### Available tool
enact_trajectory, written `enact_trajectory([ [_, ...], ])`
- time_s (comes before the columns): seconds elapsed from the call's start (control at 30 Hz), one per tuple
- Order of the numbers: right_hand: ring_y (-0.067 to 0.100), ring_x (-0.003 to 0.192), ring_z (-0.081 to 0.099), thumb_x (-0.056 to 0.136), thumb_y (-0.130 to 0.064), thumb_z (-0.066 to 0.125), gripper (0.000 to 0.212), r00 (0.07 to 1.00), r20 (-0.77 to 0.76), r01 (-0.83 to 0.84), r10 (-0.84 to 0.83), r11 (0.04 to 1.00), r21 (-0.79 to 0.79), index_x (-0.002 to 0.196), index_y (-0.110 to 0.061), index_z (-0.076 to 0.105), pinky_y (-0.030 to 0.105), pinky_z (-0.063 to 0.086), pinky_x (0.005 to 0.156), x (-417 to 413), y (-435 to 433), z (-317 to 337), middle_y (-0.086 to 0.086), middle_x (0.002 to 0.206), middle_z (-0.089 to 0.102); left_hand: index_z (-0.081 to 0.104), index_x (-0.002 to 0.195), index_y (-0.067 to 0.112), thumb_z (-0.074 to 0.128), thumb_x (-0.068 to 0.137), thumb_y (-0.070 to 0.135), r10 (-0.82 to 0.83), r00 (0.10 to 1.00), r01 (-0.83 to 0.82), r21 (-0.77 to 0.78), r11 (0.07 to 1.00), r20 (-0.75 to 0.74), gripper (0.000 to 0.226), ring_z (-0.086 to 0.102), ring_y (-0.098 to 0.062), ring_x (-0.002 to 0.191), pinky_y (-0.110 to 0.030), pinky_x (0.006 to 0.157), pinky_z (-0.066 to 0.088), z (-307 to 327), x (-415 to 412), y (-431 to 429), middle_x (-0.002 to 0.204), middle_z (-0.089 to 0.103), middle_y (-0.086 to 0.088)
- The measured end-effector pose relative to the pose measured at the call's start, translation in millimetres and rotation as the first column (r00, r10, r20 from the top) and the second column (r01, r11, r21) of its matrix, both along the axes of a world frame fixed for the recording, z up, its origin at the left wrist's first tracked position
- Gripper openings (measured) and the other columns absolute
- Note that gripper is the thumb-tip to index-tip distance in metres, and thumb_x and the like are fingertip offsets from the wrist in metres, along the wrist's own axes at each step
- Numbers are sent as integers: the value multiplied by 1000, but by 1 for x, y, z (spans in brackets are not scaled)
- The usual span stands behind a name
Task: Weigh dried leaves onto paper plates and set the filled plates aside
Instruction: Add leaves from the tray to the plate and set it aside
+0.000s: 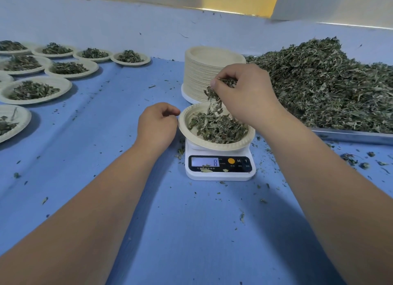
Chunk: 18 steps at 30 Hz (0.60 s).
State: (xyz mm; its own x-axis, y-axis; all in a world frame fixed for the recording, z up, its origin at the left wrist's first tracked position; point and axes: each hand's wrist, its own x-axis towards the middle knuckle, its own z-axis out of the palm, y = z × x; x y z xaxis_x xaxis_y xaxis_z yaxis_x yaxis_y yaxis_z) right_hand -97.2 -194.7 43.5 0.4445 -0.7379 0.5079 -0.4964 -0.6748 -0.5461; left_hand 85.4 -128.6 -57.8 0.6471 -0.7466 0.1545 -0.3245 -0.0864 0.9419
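Observation:
A paper plate [246, 141] sits on a small white scale [219, 175] in the middle of the blue table; the display reads 8. Dried leaves [219, 128] lie in the plate. Above it, my right hand [244, 93] pinches a tuft of leaves, and some are falling from my fingers onto the plate. My left hand [157, 125] hovers at the plate's left rim with fingers loosely curled, holding nothing. A big heap of dried leaves [327, 82] lies on a metal tray [350, 134] at the right.
A tall stack of unused paper plates [202, 71] stands behind the scale. Several filled plates [36, 91] are spread over the table's left side. Loose leaf bits litter the blue cloth [180, 221] around the scale.

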Motion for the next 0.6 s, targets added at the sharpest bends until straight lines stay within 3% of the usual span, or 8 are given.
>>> enact_trajectory([
  [0.2,-7,57,50,93,-31,65,14,1000,10,13,-12,998,-56,88,-24,75,7,35,60,-1,-2,1,-18,76,65,75,84,30,48,65,17,-6,1000,6,7,1000,-12,36,72,-17,85,-41,77,62,1,-1,0,84,76,10],
  [0.33,-2,60,50,94,-32,65,16,999,24,25,-24,998,-53,90,-21,76,16,37,62,-2,-4,-1,-17,75,65,75,84,30,48,65,17,-4,1000,4,8,1000,-10,35,71,-15,83,-33,71,59,1,-1,0,82,75,11],
  [0.43,1,62,52,93,-33,66,15,999,45,30,-28,999,-35,88,-22,75,11,37,59,-4,-8,-2,-18,73,63,75,85,29,49,68,15,-7,1000,7,4,1000,-1,34,70,-15,83,-32,70,58,1,-1,0,84,75,9],
  [0.6,-2,58,47,92,-31,68,13,982,175,63,-70,997,50,82,-25,74,21,37,65,-16,-21,0,-20,65,59,75,86,28,47,67,18,-21,1000,22,-3,1000,16,36,67,-7,77,-24,63,49,2,-3,1,81,75,10],
])
